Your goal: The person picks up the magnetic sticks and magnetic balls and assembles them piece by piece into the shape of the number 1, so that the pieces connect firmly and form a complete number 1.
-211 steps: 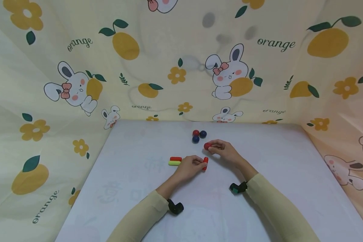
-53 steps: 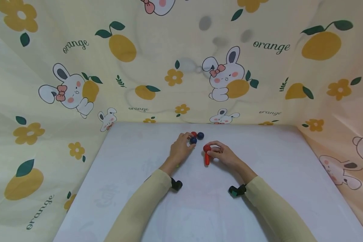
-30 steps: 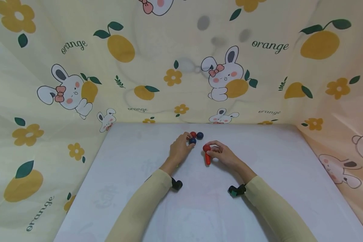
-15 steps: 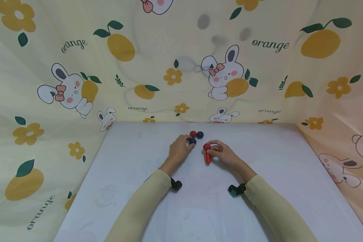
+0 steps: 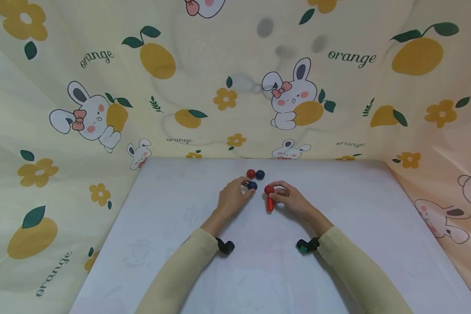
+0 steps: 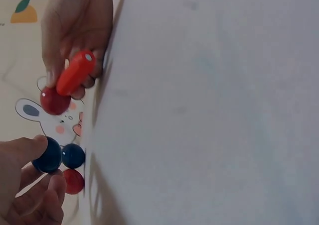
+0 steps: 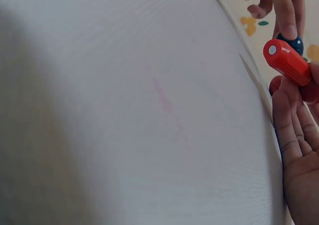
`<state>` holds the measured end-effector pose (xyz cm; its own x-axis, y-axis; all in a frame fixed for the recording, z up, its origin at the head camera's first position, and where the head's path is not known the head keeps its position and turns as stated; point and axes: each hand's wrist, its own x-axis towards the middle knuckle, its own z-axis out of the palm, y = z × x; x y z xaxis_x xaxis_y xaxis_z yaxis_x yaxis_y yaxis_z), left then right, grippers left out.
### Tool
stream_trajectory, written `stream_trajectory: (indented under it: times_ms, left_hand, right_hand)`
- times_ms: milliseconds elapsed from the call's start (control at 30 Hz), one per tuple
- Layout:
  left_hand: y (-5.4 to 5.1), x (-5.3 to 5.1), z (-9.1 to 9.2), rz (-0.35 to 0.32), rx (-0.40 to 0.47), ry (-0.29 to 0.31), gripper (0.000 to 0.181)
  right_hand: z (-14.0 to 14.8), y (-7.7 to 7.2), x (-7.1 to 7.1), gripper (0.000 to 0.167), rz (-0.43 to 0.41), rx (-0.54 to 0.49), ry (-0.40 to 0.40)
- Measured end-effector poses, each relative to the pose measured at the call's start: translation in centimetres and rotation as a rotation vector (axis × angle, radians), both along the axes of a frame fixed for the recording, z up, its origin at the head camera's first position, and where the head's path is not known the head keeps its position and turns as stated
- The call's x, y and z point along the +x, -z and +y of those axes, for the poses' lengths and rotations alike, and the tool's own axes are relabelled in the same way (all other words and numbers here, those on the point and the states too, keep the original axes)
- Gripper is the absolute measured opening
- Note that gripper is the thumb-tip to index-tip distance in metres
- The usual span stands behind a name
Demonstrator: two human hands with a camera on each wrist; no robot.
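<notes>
My left hand [image 5: 231, 198] pinches a dark blue ball [image 5: 252, 186] between thumb and fingertips; the left wrist view shows this blue ball [image 6: 48, 155] close up. To its right, my right hand [image 5: 294, 203] holds a glossy red ball [image 5: 269, 190]. A short red stick [image 5: 270, 204] is joined to that ball and points toward me, with a pale round spot on its free end in both wrist views. Just beyond the left fingers, a second red ball [image 5: 251, 174] and another dark blue ball [image 5: 260, 175] sit side by side on the table.
The white table [image 5: 259, 270] ends at the back against a printed cloth [image 5: 204, 87] with rabbits and oranges. Wrist cameras [image 5: 225, 247] sit below both cuffs. The red and yellow-green sticks seen earlier are hidden behind the left arm.
The left hand let go of the red stick, which joined the red ball in the right hand. Then it took one blue ball and drew it slightly toward me, apart from the other two.
</notes>
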<state>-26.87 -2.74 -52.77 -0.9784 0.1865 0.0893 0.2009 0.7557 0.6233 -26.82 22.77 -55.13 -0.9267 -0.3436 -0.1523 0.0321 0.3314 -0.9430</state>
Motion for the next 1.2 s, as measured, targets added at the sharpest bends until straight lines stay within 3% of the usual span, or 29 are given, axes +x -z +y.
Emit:
stream_trajectory:
  times_ms: [467, 900, 1200]
  left_hand:
    - [-0.7, 2.8, 0.0, 0.007, 0.028, 0.042, 0.041]
    - [-0.6, 4.6, -0.4, -0.053, 0.107, 0.097, 0.039]
    - [-0.1, 5.8, -0.1, -0.103, 0.077, 0.100, 0.041]
  right_hand:
    - [-0.2, 0.0, -0.1, 0.049, -0.014, 0.017, 0.018]
    - [-0.2, -0.3, 0.0, 0.051, -0.007, 0.019, 0.029]
    - [-0.2, -0.2, 0.0, 0.054, -0.021, 0.043, 0.050]
